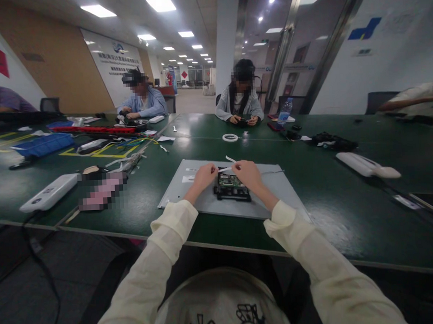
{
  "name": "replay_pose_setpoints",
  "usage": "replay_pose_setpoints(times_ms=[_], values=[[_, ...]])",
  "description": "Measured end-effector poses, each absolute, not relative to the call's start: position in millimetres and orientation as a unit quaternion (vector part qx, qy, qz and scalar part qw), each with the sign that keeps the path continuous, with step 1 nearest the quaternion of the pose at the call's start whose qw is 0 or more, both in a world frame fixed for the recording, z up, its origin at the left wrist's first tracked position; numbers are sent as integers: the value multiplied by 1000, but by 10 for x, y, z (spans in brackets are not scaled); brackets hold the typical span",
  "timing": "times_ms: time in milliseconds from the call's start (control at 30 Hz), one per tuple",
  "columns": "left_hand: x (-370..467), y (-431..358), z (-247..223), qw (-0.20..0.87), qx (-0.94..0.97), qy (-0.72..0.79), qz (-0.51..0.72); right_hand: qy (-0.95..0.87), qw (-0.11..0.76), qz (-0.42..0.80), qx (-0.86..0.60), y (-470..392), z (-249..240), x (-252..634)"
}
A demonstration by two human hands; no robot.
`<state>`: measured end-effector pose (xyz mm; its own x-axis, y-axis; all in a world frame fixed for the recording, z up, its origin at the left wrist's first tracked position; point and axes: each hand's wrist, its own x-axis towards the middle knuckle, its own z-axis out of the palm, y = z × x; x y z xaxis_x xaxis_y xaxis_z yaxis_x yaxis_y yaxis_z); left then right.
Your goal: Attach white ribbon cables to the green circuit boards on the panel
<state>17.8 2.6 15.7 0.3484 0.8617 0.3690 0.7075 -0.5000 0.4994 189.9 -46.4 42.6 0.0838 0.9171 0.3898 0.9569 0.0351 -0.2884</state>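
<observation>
A thin white strip, which looks like tape, stretches between my two hands. My left hand pinches one end of it. At the other end, my right hand has its fingers closed on the strip, and a loose white tail sticks up past them. Just below the strip lies a black-framed device with a green circuit board exposed. My right hand partly covers its right side. The device rests on a flat grey panel.
A white roll of tape lies beyond the panel. White power strips sit left and right. A blue tray and cables are at the left, a bottle at the back. Several other people sit around the table.
</observation>
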Motion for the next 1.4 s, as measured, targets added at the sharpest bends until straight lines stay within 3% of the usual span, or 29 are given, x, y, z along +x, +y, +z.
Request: replay_pose_setpoints(times_ms=[267, 767, 1400], values=[[209, 133, 87, 79, 804, 534, 248, -653, 182, -26, -734, -356, 303, 1882], [272, -25, 163, -2, 816, 559, 146, -644, 229, 40, -729, -254, 161, 1974], [264, -34, 146, -24, 799, 585, 138, -629, 277, 29, -726, -168, 57, 2033]])
